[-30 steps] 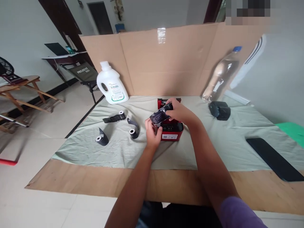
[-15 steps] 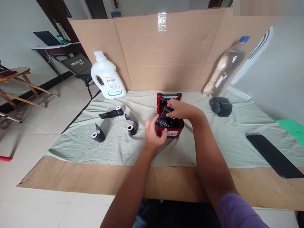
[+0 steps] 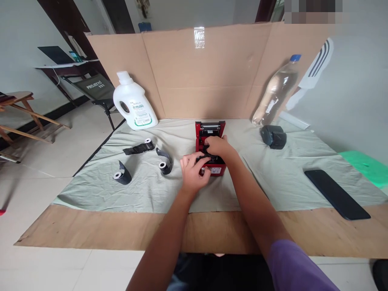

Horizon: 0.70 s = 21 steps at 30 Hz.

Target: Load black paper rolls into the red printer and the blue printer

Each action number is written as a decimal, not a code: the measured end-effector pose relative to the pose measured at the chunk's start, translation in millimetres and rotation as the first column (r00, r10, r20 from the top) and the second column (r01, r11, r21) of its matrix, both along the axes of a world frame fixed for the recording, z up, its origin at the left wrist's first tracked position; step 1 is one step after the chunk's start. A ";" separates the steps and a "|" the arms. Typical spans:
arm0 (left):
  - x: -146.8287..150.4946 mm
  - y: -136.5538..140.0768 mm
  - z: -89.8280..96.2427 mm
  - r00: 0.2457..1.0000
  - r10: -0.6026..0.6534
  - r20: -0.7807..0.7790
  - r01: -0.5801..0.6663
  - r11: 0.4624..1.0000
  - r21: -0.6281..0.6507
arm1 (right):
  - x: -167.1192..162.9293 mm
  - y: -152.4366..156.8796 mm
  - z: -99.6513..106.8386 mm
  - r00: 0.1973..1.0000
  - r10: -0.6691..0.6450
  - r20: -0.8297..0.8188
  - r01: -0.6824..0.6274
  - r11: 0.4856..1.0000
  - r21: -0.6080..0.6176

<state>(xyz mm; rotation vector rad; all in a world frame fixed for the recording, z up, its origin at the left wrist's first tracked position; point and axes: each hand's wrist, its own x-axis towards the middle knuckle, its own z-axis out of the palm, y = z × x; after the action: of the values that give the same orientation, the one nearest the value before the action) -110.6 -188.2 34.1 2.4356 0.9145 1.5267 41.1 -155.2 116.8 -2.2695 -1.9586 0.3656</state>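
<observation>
A small red printer (image 3: pixel 219 169), its lid (image 3: pixel 210 127) raised at the back, stands on the cloth in front of me. My right hand (image 3: pixel 218 146) reaches into its black bay from the right, fingers bent down on a black paper roll (image 3: pixel 207 154) that is mostly hidden. At the front left corner is my left hand (image 3: pixel 194 169), fingers over the rim and thumb against the front wall near the white label. To the left, a loose black roll (image 3: pixel 165 167) stands with its end curling up; another roll (image 3: pixel 123 176) is nearer me, and a third (image 3: pixel 148 144) lies partly unrolled.
A white detergent bottle (image 3: pixel 135 103) and a clear bottle (image 3: pixel 277 95) with a blue cap lean against the cardboard screen (image 3: pixel 206 72). On the right are a dark taped object (image 3: pixel 273 137) and a black phone (image 3: pixel 336 194). Pale cloth (image 3: pixel 145 194) covers the wooden board (image 3: pixel 106 226).
The black paper roll has gone down into the printer's bay with my right hand. My left hand has shifted to the printer's front left rim. The view has tilted slightly.
</observation>
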 end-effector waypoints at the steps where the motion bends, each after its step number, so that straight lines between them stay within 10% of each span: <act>1: -0.3 -0.2 0.9 1.000 -0.001 -0.012 0.001 1.000 0.005 | 0.2 0.8 -0.9 1.000 -0.001 -0.003 0.001 1.000 0.001; 9: -1.1 -1.9 2.5 0.997 0.049 -0.064 -0.049 0.999 0.005 | 35.9 -30.0 27.8 0.939 0.113 -0.325 -0.099 0.993 0.059; 12: 1.5 -3.2 1.8 0.996 0.068 -0.051 -0.066 0.997 0.029 | 58.8 -37.2 34.0 0.915 -0.010 -0.403 0.111 0.967 0.230; 16: 3.1 -5.0 2.5 0.997 0.060 -0.046 -0.058 0.998 0.029 | 71.5 -22.7 15.3 0.788 -0.055 -0.614 0.397 0.807 0.437; 21: 1.7 -5.1 4.2 0.998 0.049 -0.039 -0.046 0.997 0.064 | 63.1 -9.8 -9.6 0.623 0.122 -0.772 0.347 0.842 0.413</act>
<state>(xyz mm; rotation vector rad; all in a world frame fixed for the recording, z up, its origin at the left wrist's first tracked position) -109.0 -193.2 38.2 2.5149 0.9522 1.5507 104.1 -165.0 107.1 -1.4673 -1.2192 0.5810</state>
